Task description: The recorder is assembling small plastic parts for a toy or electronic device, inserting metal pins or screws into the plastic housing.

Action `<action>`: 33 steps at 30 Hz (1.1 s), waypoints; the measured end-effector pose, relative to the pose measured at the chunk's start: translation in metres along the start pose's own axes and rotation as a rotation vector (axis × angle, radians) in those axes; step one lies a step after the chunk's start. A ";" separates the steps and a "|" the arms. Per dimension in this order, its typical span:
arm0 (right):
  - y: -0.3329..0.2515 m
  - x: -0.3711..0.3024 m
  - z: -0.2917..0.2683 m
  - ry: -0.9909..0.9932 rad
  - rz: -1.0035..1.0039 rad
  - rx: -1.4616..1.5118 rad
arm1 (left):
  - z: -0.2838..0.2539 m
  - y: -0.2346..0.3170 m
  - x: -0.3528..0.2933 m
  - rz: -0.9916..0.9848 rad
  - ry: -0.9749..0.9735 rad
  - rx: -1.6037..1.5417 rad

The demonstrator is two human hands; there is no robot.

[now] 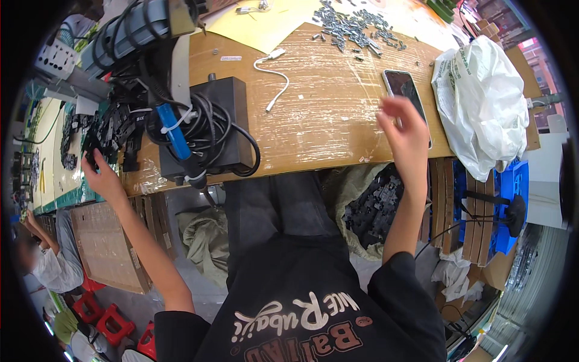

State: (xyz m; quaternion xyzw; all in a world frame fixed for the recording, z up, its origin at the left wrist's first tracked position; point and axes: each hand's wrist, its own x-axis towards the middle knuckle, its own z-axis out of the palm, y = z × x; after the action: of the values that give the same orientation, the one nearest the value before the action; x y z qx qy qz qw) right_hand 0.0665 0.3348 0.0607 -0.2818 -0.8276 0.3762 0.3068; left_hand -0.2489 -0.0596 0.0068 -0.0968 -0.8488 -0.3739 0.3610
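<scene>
My left hand (104, 179) reaches to the left end of the table, its thumb and forefinger around a black plastic part at the edge of a pile of black plastic parts (114, 128). Other parts of the pile hide most of that piece. My right hand (405, 133) hovers above the table's right side, fingers loosely curled and apart, with nothing visible in it. Beneath it lies a phone (405, 84) with a dark screen, partly covered by the hand.
A black box (226, 96) with coiled cables stands left of centre. Small grey metal pieces (356, 30) are scattered at the back. A white cable (282, 81) and white plastic bag (479, 99) lie on the table. Below, a sack (356, 208) holds dark parts. Another person (57, 259) sits far left.
</scene>
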 end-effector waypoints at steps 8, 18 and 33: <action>0.049 0.113 0.043 -0.002 -0.233 -0.521 | 0.002 0.014 -0.004 -0.019 0.045 -0.030; 0.036 0.082 0.033 -0.049 -0.175 -0.583 | -0.054 0.049 -0.035 -0.262 0.305 -0.786; -0.045 -0.069 0.041 -0.491 0.215 0.895 | -0.113 0.201 -0.157 -1.128 -1.235 -1.222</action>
State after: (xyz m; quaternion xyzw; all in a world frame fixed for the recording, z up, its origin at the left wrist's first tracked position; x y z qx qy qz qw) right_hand 0.0711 0.2432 0.0542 -0.1100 -0.5996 0.7777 0.1537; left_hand 0.0124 0.0188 0.0651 -0.0270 -0.4736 -0.7408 -0.4756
